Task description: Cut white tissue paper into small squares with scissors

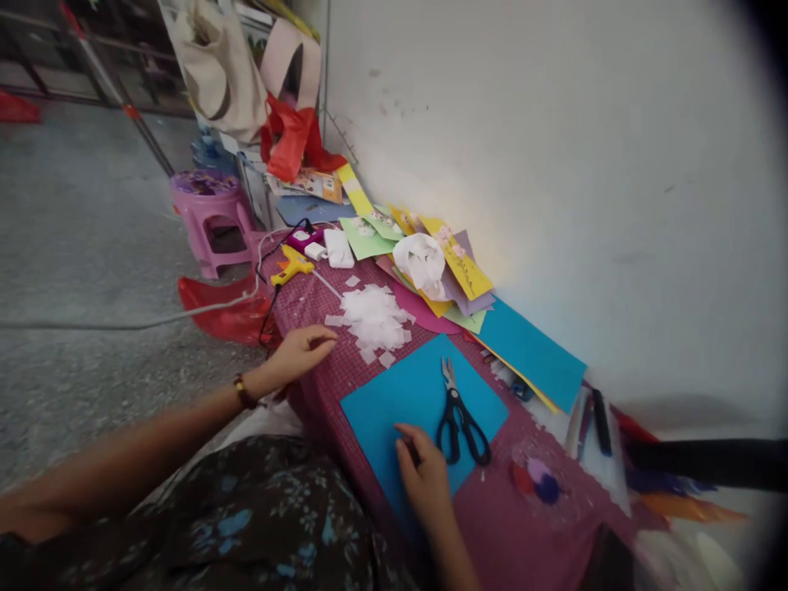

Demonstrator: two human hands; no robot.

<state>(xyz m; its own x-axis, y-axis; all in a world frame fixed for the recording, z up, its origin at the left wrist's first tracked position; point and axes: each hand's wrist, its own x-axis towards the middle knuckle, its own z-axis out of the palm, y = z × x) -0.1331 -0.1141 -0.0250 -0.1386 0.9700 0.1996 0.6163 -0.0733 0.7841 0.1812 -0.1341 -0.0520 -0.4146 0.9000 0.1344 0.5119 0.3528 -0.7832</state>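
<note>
My left hand [301,351] hovers at the table's near edge, thumb and fingers slightly apart and nothing in it. Just beyond it lies a loose pile of small white translucent squares [377,316]. My right hand [428,474] is over a blue sheet of card [394,394], fingers loosely bent, thumb and forefinger apart, holding nothing visible. Whether it touches the card I cannot tell. Black-handled scissors [454,402] lie on the card, right beside my right hand, their blades slightly parted. A yellow glue gun [291,265] with a glue stick rests beyond the pile.
Coloured cards [465,263] and a white plastic bag [419,261] are stacked along the wall. More blue card [533,349] lies to the right, near red, pink and blue round pieces [538,480]. White adapters [338,249] and cables sit at the far end. A pink stool [213,213] stands left.
</note>
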